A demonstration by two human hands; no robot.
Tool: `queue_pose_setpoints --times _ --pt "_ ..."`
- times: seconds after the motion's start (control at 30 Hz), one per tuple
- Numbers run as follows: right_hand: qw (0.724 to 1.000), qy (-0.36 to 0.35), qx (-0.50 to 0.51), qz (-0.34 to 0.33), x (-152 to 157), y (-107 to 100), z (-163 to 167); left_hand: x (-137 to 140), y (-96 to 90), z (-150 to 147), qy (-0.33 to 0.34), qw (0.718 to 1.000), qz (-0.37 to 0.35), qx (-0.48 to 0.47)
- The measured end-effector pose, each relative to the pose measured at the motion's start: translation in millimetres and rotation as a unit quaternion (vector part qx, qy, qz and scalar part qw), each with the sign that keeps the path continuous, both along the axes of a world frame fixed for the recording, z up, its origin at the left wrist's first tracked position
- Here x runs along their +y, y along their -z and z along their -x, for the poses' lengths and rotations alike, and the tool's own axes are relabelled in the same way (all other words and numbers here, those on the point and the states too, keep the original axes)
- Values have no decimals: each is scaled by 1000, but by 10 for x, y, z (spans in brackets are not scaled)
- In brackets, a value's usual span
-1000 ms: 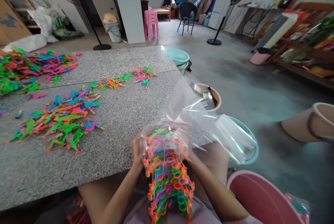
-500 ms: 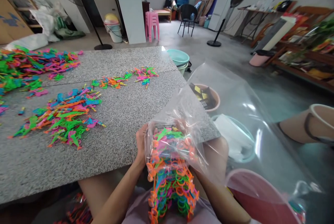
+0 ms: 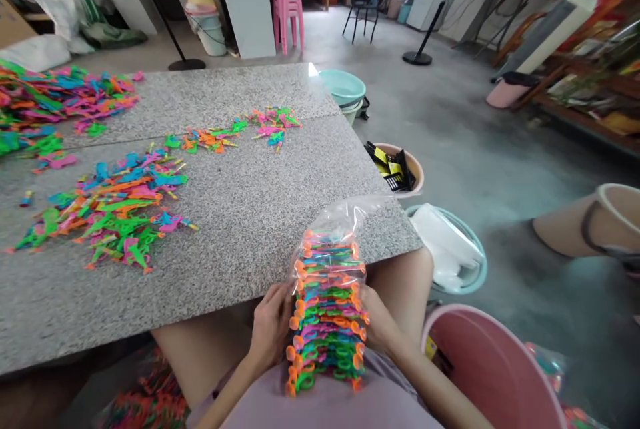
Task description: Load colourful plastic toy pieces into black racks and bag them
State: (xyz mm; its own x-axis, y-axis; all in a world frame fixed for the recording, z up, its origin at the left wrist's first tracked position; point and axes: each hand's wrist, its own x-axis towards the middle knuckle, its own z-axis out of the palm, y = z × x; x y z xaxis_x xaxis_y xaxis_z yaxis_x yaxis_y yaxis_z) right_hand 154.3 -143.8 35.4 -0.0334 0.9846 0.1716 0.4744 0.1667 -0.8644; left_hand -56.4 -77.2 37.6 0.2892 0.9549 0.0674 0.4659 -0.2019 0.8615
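Note:
A long stack of small plastic toys (image 3: 330, 332) in orange, green, blue and pink lies over my lap at the table's edge. Its far part is inside a clear plastic bag (image 3: 345, 212), while the near part sticks out toward my body. My left hand (image 3: 273, 319) is closed at the stack's left side, gripping the bag's edge. On the other side my right hand (image 3: 377, 319) is closed on the bag too, its fingertips partly hidden behind the toys. Loose toys of the same kind form a pile (image 3: 125, 209) on the speckled table (image 3: 240, 215).
A bigger toy heap (image 3: 65, 99) covers the table's far left. Right of the table stand a basin with black and yellow items (image 3: 417, 172), a teal basin holding white sheets (image 3: 480, 275) and a large pink tub (image 3: 525, 362). Filled bags (image 3: 150, 395) lie below the table.
The bag, which flared wide to the right, is now drawn over the stack's far end. Both hands have come out from within the bag, nearer my body, along the stack's sides.

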Motion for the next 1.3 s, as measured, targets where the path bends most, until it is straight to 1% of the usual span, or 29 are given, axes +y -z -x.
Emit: queue_pose_setpoints --times 0.07,0.13,0.17,0.2,0.23,0.27,0.33,0.4,0.47,0.53,0.6,0.67,0.7,0.8,0.83,0.9,1.03,1.1,1.17,1.23,1.3 --pt "994 111 11 -10 2 38 39 55 34 -28 -25 999 -13 15" --pt "971 232 30 -40 13 57 61 111 55 -37 -48 998 -34 27" --pt "957 280 32 -64 15 54 60 132 54 -33 -48 997 -50 31" --pt "946 310 23 -94 13 40 49 148 45 -26 -39 997 -65 33" --pt "939 319 7 -126 10 15 29 158 24 -18 -22 996 -77 34" --pt "940 304 -16 -155 5 -22 0 165 -7 -8 1 996 -88 34" --pt "952 230 -54 -193 -1 -120 -78 179 -92 7 61 993 -100 32" --pt "966 151 -58 -202 -3 -226 -162 205 -186 15 114 987 -108 31" --pt "972 106 -57 -202 -8 -306 -229 247 -259 20 150 981 -118 36" --pt "967 93 -95 -218 -32 -338 -266 290 -290 28 176 974 -131 51" --pt "947 95 -153 -264 -83 -316 -279 315 -279 47 192 965 -168 66" --pt "927 104 -197 -304 -162 -263 -284 307 -239 88 201 948 -237 71" --pt "920 101 -209 -315 -210 -235 -290 291 -214 119 208 935 -278 71" --pt "916 69 -236 -319 -374 -194 -314 218 -162 237 243 890 -380 64" --pt "915 56 -244 -317 -429 -198 -320 192 -162 274 255 878 -400 60" --pt "915 36 -258 -307 -527 -225 -324 152 -185 324 272 864 -420 45" --pt "920 28 -273 -281 -658 -274 -294 123 -246 335 286 860 -422 22" --pt "923 39 -265 -277 -698 -274 -254 111 -228 341 290 857 -425 21" --pt "923 60 -254 -284 -719 -262 -185 73 -168 361 285 854 -435 22" --pt "918 88 -262 -283 -705 -249 -83 1 -94 379 253 863 -436 31" --pt "912 122 -286 -268 -642 -253 30 -77 -50 366 179 886 -425 50"
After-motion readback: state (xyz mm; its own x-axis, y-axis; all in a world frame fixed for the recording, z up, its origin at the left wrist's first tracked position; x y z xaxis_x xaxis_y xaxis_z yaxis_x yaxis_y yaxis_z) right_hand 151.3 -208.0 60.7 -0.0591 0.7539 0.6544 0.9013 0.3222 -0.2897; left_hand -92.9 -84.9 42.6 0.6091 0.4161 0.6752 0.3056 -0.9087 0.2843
